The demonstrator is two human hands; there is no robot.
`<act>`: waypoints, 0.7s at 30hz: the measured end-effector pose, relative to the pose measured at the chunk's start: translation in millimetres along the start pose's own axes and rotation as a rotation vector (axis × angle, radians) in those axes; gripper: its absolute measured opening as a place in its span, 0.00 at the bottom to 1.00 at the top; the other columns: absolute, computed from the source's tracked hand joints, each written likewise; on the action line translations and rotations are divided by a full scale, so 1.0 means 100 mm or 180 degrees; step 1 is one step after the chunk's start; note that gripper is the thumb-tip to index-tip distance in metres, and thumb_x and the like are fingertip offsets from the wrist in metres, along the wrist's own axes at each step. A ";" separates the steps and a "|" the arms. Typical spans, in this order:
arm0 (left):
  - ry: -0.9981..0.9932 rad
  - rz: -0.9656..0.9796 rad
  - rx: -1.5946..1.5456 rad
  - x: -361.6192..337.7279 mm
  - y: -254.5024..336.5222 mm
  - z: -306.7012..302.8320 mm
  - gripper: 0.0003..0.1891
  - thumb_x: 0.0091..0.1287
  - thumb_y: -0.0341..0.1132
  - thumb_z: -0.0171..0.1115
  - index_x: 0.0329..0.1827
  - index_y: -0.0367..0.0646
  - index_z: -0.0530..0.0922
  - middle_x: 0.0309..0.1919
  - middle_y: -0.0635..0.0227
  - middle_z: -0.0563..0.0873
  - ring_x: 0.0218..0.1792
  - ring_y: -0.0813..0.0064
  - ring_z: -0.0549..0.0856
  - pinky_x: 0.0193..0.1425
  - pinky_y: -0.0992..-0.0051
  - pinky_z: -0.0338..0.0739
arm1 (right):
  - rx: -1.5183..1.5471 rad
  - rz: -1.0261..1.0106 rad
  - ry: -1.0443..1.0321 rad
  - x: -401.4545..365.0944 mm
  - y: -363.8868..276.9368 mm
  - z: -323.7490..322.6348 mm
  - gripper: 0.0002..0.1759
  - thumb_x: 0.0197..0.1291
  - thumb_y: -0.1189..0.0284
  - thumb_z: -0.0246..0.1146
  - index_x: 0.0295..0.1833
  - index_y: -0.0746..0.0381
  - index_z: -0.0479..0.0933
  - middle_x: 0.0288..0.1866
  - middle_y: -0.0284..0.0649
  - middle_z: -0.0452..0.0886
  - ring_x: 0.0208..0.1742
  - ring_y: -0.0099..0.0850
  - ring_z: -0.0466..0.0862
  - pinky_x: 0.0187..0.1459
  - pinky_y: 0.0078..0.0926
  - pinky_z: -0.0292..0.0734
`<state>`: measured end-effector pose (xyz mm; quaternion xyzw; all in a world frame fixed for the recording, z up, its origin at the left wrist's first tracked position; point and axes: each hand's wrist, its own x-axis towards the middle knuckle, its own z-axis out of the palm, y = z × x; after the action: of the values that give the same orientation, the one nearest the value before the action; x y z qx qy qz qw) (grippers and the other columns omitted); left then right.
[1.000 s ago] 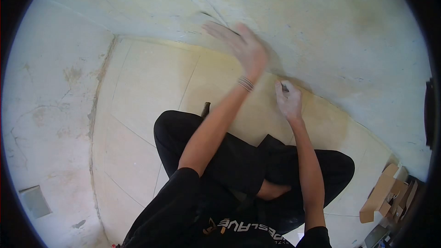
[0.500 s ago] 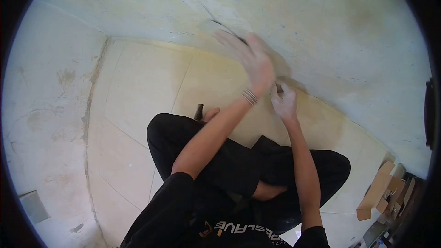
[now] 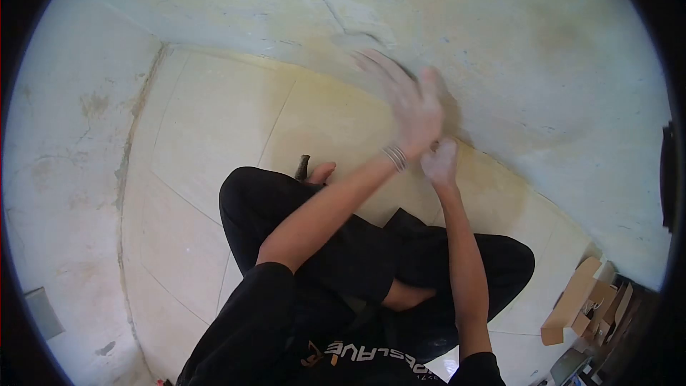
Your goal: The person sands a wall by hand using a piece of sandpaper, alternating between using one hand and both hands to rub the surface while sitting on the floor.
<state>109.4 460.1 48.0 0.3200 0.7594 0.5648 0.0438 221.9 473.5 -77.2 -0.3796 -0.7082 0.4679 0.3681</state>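
My left hand, dusted white and wearing several thin bangles, is stretched toward the lower part of the wall. Its fingers are straight and apart, slightly blurred. Beyond the fingertips a thin dark curved edge and a pale grey smear show against the wall; I cannot make out what they are. Just below the left wrist, my right hand is closed, also dusty, close to where wall meets floor. Whatever it grips, if anything, is hidden inside the fingers.
I sit cross-legged on the tiled floor. A short dark handle-like thing is beside my bare foot. Another wall rises at left. An opened cardboard box stands at lower right among other items.
My left hand has shifted slightly right and downward in the view, fingers still extended. The right hand stays low by the wall, its fingers now more hidden. The whole view has shifted slightly.
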 end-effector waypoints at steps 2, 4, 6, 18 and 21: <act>-0.0157 0.0337 -0.0332 -0.20 0.02 0.08 0.45 0.74 0.47 0.47 0.75 0.24 0.29 0.73 0.29 0.27 0.76 0.36 0.31 0.79 0.54 0.29 | -0.0098 -0.0184 -0.0033 -0.01 0.12 -0.01 0.13 0.64 0.66 0.64 0.38 0.68 0.79 0.27 0.49 0.82 0.27 0.33 0.81 0.35 0.30 0.76; 0.0042 0.0058 -0.0276 -0.03 0.01 0.04 0.44 0.76 0.50 0.40 0.74 0.22 0.29 0.74 0.32 0.27 0.77 0.42 0.29 0.79 0.54 0.25 | -0.0918 -0.0011 -0.0335 0.00 -0.16 -0.15 0.11 0.62 0.69 0.64 0.39 0.68 0.79 0.28 0.49 0.83 0.28 0.33 0.81 0.36 0.31 0.76; 0.0238 0.0038 -0.0262 0.14 0.05 -0.02 0.43 0.77 0.51 0.37 0.74 0.21 0.29 0.74 0.33 0.27 0.77 0.45 0.27 0.79 0.54 0.24 | -0.0647 0.0405 -0.0167 0.04 -0.47 -0.09 0.09 0.59 0.72 0.65 0.39 0.69 0.79 0.29 0.49 0.83 0.29 0.34 0.81 0.37 0.31 0.76; 0.0435 0.0240 -0.0364 0.19 0.02 -0.01 0.43 0.75 0.45 0.45 0.74 0.23 0.30 0.73 0.29 0.27 0.76 0.35 0.31 0.79 0.55 0.30 | -0.0884 0.0342 -0.0155 0.04 -0.29 -0.09 0.15 0.64 0.67 0.64 0.36 0.71 0.78 0.23 0.47 0.78 0.25 0.30 0.73 0.33 0.33 0.73; 0.0915 0.0231 -0.0519 0.67 -0.13 -0.26 0.44 0.74 0.46 0.46 0.75 0.23 0.30 0.73 0.28 0.28 0.76 0.34 0.31 0.78 0.52 0.28 | -0.0511 0.0279 0.0053 0.04 -0.48 -0.03 0.15 0.64 0.68 0.64 0.35 0.71 0.77 0.21 0.46 0.76 0.24 0.28 0.72 0.32 0.33 0.72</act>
<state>39.7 471.8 65.1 0.2584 0.6975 0.6657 -0.0598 213.4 465.4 -30.6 -0.4424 -0.7230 0.4221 0.3215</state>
